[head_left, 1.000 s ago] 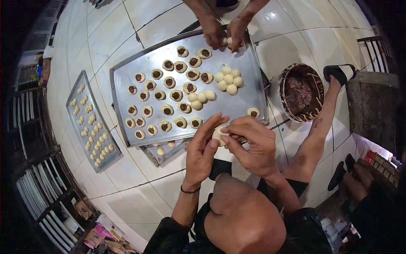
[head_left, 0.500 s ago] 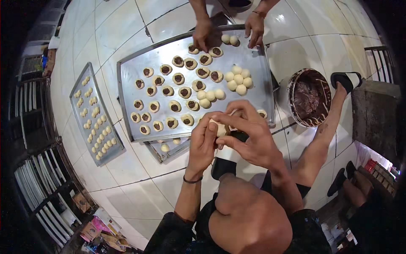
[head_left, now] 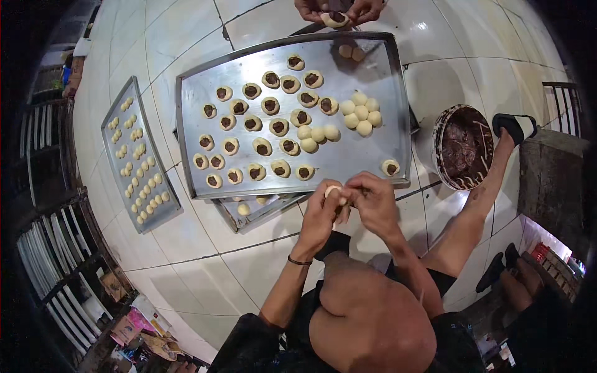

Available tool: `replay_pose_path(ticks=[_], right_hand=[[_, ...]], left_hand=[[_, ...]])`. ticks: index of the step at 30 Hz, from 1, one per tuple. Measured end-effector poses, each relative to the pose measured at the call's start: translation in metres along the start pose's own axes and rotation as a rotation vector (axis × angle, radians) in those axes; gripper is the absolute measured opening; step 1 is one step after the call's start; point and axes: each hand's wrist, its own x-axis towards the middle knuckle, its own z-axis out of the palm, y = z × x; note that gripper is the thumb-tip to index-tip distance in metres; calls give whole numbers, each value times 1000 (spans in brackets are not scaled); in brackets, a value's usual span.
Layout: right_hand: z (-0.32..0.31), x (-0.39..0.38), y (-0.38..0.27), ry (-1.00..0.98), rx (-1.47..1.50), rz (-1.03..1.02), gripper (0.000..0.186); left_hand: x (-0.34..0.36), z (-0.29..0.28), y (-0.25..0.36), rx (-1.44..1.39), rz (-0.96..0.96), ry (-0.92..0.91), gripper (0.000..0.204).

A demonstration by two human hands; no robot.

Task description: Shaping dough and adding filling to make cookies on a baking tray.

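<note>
Just off the near edge of a large metal tray (head_left: 367,158), both my hands are closed around one small piece of pale dough (head_left: 334,190). My left hand (head_left: 319,214) cups it from the left, while the fingers of my right hand (head_left: 377,204) pinch at its right side. Much of the dough is hidden by my fingers. On the tray lie several flattened dough pieces topped with dark brown filling (head_left: 262,147). Plain round dough balls (head_left: 360,113) sit clustered at the right. One filled piece (head_left: 390,167) rests alone in the near right corner.
Another person's hands (head_left: 365,10) hold a filled dough piece (head_left: 336,20) beyond the far edge. A bucket of brown filling (head_left: 463,146) stands at the right, beside a leg (head_left: 476,196). A smaller tray of dough pieces (head_left: 163,214) lies at the left on the tiled floor.
My hands have come slightly nearer to me, away from the tray, still holding the dough. The other person's hands have drawn back from the tray and now hold a filled piece.
</note>
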Motion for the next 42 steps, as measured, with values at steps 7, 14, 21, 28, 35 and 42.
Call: replay_pose_path(ticks=[7, 14, 21, 28, 35, 42], right_hand=[[26, 22, 27, 101, 464, 279, 28], [47, 68, 104, 248, 333, 339, 33], [57, 117, 146, 482, -103, 190, 39], [-53, 73, 114, 318, -739, 267, 21], [-124, 44, 117, -1, -777, 389, 15], [-87, 30, 67, -94, 355, 279, 14]], left_hand=[[20, -25, 2, 933, 403, 241, 51], [38, -18, 17, 1348, 710, 442, 56], [20, -42, -4, 1309, 454, 491, 55], [16, -30, -2, 1062, 405, 406, 50], [19, -19, -8, 1026, 363, 341, 39], [35, 13, 7, 566, 159, 225, 28]])
